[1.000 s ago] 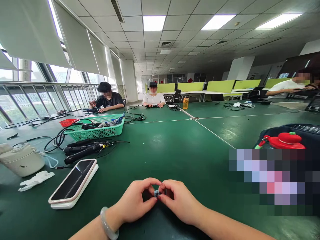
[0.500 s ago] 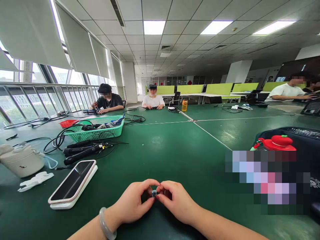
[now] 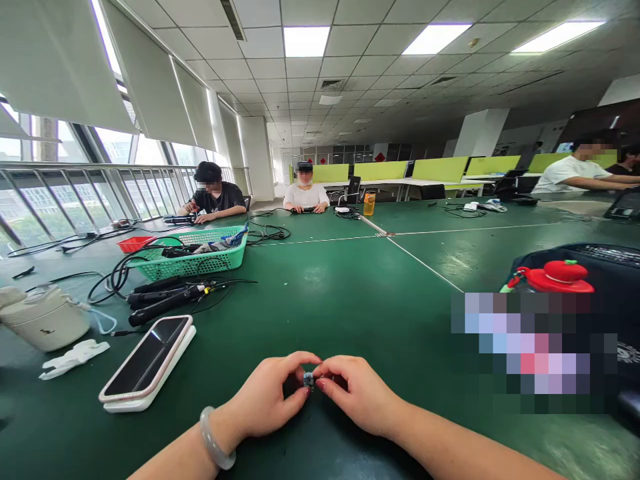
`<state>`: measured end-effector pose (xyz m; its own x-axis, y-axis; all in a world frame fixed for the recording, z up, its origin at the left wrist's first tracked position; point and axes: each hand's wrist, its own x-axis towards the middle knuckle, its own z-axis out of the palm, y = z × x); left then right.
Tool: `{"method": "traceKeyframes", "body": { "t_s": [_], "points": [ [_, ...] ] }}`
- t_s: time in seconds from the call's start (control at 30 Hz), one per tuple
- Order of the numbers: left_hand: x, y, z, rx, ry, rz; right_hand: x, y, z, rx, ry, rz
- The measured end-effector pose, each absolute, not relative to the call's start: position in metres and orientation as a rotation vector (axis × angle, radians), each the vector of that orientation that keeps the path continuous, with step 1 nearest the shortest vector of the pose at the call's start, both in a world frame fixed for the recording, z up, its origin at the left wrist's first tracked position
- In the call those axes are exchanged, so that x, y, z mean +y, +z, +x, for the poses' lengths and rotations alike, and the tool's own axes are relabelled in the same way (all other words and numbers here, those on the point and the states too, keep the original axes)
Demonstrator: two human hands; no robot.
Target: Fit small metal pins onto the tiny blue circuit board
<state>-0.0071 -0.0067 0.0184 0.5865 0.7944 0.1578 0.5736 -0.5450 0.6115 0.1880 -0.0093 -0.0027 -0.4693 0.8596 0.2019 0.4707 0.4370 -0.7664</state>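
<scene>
A tiny grey-blue block-like part (image 3: 308, 380) sits between my fingertips, close above the green table (image 3: 320, 313); it is too small for me to tell its kind. My left hand (image 3: 273, 397), with a pale bangle on the wrist, pinches it between thumb and fingers. From the other side, my right hand (image 3: 357, 393) has its thumb and index finger bent together at the part's right edge. Whether those right fingertips grip it or only touch it is hard to make out.
Left of my hands lies a phone (image 3: 150, 360) on a white box. Beyond it are black cable-ended rods (image 3: 165, 300), a green basket (image 3: 195, 263), a red tray (image 3: 136, 245) and a beige container (image 3: 45, 317). A red-lidded bottle (image 3: 563, 275) and dark bag (image 3: 620, 267) stand right. People sit farther off.
The view has tilted slightly, so most table things sit a little higher. My right fingers have shifted slightly around the small part, which stays between my hands.
</scene>
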Motion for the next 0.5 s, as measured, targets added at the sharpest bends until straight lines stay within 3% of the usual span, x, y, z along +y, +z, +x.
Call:
{"method": "traceKeyframes", "body": {
  "t_s": [0.5],
  "points": [
    [-0.0080, 0.0185, -0.0075, 1.087, 0.551, 2.356, -0.0080, -0.0010, 0.1903, -2.216, 0.795, -1.105]
  ]
}}
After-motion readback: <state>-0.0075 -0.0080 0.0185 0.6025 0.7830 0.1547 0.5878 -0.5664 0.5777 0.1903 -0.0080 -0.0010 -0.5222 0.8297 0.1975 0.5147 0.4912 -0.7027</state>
